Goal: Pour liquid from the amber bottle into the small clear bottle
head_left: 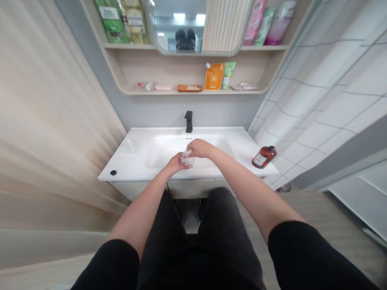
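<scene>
Left hand [175,164]: fingers curled around small clear container [188,162] over white sink [159,150]. Right hand [200,148]: fingers pinched its upper part. Amber bottle [264,157] stood rightward.

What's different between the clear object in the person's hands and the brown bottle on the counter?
The clear object is colorless; the brown bottle is reddish-brown with a pale label and dark cap.
The clear object looks smaller than the brown bottle.
The left hand holds the clear object, while the brown bottle stands untouched on the counter.
</scene>
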`<move>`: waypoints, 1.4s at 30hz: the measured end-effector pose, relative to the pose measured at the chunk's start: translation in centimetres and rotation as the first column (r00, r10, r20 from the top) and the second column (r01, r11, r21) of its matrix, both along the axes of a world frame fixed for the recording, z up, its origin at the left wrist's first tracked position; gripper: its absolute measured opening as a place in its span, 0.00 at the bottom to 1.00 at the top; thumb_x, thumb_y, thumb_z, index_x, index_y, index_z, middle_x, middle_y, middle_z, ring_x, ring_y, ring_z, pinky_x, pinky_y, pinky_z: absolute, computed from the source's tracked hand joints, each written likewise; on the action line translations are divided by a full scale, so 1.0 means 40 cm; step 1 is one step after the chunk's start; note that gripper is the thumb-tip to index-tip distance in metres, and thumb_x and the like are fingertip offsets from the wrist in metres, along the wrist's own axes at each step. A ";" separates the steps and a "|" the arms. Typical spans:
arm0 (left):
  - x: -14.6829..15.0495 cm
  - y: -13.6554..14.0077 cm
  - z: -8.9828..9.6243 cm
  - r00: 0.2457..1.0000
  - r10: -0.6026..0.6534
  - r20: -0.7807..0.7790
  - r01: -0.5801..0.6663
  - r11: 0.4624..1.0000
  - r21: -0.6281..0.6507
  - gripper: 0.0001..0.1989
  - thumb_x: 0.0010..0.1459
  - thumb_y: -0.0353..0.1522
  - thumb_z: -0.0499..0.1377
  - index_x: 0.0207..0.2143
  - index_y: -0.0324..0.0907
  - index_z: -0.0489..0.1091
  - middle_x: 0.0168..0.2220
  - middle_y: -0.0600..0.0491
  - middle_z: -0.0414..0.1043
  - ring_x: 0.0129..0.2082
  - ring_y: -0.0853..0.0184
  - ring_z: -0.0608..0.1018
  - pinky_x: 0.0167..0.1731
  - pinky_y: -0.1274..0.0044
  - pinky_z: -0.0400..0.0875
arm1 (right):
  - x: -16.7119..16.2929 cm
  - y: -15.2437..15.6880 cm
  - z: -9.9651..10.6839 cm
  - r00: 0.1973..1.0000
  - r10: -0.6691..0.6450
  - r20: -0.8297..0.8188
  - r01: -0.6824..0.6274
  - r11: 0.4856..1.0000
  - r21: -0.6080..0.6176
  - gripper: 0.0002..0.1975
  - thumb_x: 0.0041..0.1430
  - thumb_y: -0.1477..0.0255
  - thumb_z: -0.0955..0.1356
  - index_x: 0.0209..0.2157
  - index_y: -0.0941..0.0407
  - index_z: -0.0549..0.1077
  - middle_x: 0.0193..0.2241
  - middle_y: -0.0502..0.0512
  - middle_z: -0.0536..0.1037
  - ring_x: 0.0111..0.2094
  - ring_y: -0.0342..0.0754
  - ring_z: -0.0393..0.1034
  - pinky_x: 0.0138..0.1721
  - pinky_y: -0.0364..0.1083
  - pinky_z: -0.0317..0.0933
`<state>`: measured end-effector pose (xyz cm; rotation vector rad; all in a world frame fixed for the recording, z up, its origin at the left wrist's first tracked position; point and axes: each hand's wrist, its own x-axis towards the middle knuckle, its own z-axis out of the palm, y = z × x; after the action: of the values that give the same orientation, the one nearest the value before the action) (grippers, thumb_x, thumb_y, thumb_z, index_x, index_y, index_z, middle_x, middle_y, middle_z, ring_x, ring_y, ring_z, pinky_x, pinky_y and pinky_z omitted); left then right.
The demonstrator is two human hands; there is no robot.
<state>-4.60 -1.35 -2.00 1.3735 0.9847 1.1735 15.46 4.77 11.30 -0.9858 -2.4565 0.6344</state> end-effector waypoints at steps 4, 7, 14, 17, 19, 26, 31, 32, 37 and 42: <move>-0.009 -0.004 -0.002 0.993 0.102 0.061 -0.101 0.995 -0.015 0.37 0.38 0.36 0.82 0.50 0.43 0.72 0.49 0.47 0.82 0.46 0.57 0.83 0.56 0.59 0.76 | 0.003 -0.036 -0.097 0.938 -0.150 -0.312 0.082 0.972 -0.220 0.31 0.45 0.67 0.85 0.53 0.53 0.83 0.51 0.60 0.85 0.49 0.59 0.79 0.54 0.54 0.72; -0.007 0.000 -0.006 0.992 0.120 0.042 -0.120 0.993 -0.005 0.39 0.36 0.36 0.82 0.52 0.43 0.72 0.51 0.45 0.81 0.50 0.53 0.83 0.58 0.58 0.76 | -0.004 -0.076 -0.188 0.852 -0.224 -0.473 0.002 0.905 -0.426 0.39 0.43 0.66 0.85 0.57 0.54 0.77 0.52 0.59 0.84 0.48 0.56 0.79 0.53 0.53 0.74; -0.026 -0.006 -0.004 0.996 0.075 -0.041 -0.072 0.995 0.073 0.46 0.47 0.37 0.74 0.70 0.51 0.68 0.74 0.44 0.66 0.75 0.46 0.67 0.71 0.58 0.65 | -0.028 -0.115 -0.293 0.693 -0.393 -0.605 0.010 0.843 -0.537 0.35 0.38 0.62 0.84 0.48 0.53 0.73 0.41 0.51 0.82 0.45 0.54 0.77 0.50 0.51 0.73; -0.025 -0.011 0.007 0.998 0.044 -0.037 -0.041 0.996 0.079 0.41 0.49 0.39 0.73 0.68 0.50 0.72 0.73 0.44 0.68 0.74 0.46 0.69 0.71 0.57 0.64 | -0.027 -0.105 -0.307 0.738 -0.348 -0.579 0.011 0.863 -0.506 0.33 0.38 0.64 0.83 0.47 0.52 0.75 0.42 0.51 0.83 0.45 0.54 0.77 0.51 0.51 0.72; -0.017 -0.009 0.014 0.999 0.013 -0.046 -0.008 0.996 0.088 0.40 0.46 0.39 0.76 0.64 0.46 0.76 0.68 0.42 0.73 0.68 0.46 0.75 0.70 0.58 0.67 | -0.025 -0.097 -0.314 0.777 -0.308 -0.549 0.021 0.885 -0.466 0.33 0.37 0.67 0.83 0.49 0.53 0.76 0.44 0.52 0.84 0.45 0.54 0.77 0.52 0.52 0.71; -0.007 -0.011 0.021 0.996 0.015 -0.088 -0.009 0.997 0.076 0.38 0.45 0.39 0.79 0.59 0.42 0.79 0.57 0.43 0.82 0.55 0.52 0.83 0.62 0.60 0.74 | -0.021 -0.088 -0.328 0.795 -0.258 -0.549 -0.032 0.887 -0.461 0.36 0.37 0.68 0.84 0.52 0.53 0.78 0.46 0.53 0.85 0.45 0.55 0.78 0.52 0.52 0.72; -0.009 -0.022 0.021 0.992 0.090 -0.088 -0.086 0.995 0.047 0.39 0.40 0.39 0.81 0.57 0.42 0.82 0.54 0.44 0.85 0.54 0.50 0.84 0.61 0.60 0.76 | -0.023 -0.087 -0.332 0.795 -0.244 -0.556 -0.075 0.869 -0.489 0.37 0.37 0.66 0.84 0.53 0.52 0.78 0.48 0.54 0.85 0.48 0.56 0.78 0.53 0.52 0.72; -0.008 -0.024 0.022 0.991 0.100 -0.085 -0.097 0.995 0.039 0.40 0.39 0.39 0.82 0.57 0.42 0.82 0.53 0.44 0.85 0.54 0.50 0.84 0.61 0.59 0.76 | -0.023 -0.086 -0.333 0.796 -0.242 -0.556 -0.078 0.868 -0.490 0.37 0.37 0.66 0.84 0.53 0.52 0.78 0.47 0.54 0.85 0.48 0.56 0.78 0.52 0.52 0.72; -0.002 -0.025 0.022 0.982 0.169 -0.079 -0.163 0.983 0.082 0.34 0.39 0.40 0.82 0.51 0.43 0.84 0.59 0.43 0.82 0.60 0.48 0.81 0.64 0.59 0.74 | -0.021 -0.084 -0.336 0.781 -0.240 -0.576 -0.077 0.879 -0.470 0.34 0.39 0.65 0.84 0.50 0.53 0.79 0.45 0.53 0.85 0.46 0.55 0.78 0.52 0.51 0.71; 0.010 -0.014 0.013 0.969 0.246 -0.036 -0.239 0.962 0.131 0.33 0.40 0.43 0.81 0.48 0.45 0.77 0.58 0.44 0.79 0.57 0.52 0.81 0.62 0.60 0.73 | -0.021 -0.086 -0.330 0.752 -0.269 -0.601 -0.089 0.863 -0.497 0.32 0.39 0.66 0.83 0.49 0.53 0.78 0.44 0.52 0.85 0.46 0.55 0.78 0.54 0.52 0.70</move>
<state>-4.20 -1.92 -1.47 1.4166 1.1580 1.4084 14.60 1.35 -1.88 -0.8469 -1.6215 1.3687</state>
